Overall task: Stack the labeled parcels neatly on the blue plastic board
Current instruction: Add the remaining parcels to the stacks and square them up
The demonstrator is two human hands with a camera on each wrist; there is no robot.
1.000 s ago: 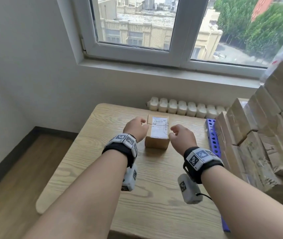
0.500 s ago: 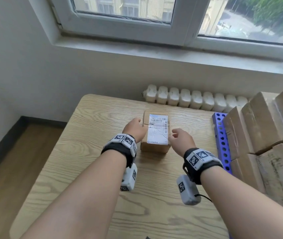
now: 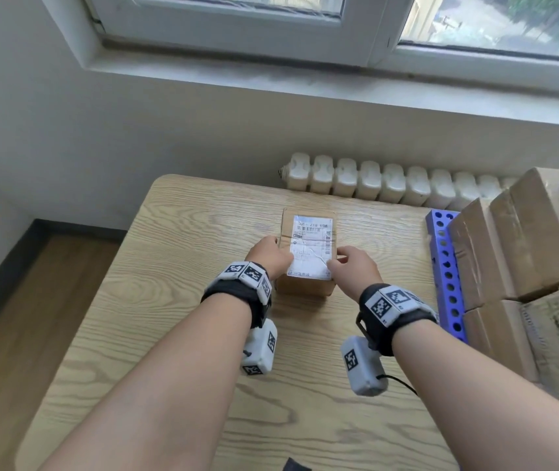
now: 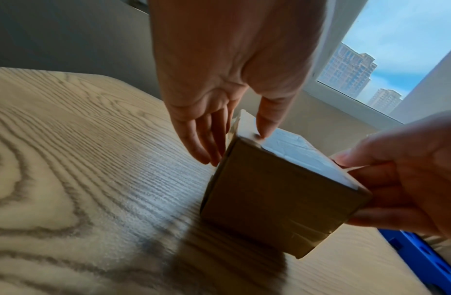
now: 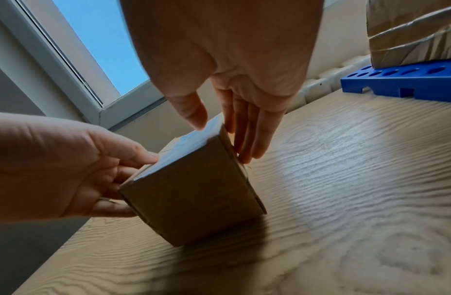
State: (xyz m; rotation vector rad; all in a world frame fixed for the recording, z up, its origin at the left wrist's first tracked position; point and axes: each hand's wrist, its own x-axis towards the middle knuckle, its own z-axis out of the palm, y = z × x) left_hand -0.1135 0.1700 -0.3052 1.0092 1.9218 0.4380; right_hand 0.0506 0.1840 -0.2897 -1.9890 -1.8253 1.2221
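Note:
A small brown cardboard parcel point(image 3: 308, 253) with a white shipping label on top sits mid-table. My left hand point(image 3: 276, 253) grips its left side, thumb on the top edge and fingers down the side wall point(image 4: 234, 145). My right hand point(image 3: 342, 263) grips the right side the same way point(image 5: 223, 141). I cannot tell whether the parcel point(image 4: 277, 199) is off the table. The blue plastic board point(image 3: 446, 266), full of round holes, lies along the table's right edge. Several brown parcels point(image 3: 526, 253) are stacked on it.
The wooden table point(image 3: 169, 300) has bare surface to the left and in front of the parcel. A white radiator point(image 3: 390, 185) runs behind the table under the window sill point(image 3: 305, 83). The floor drops away on the left.
Both hands have closed in from beside the parcel onto its sides, and the thumbs have come onto its top. The head view has tilted downward.

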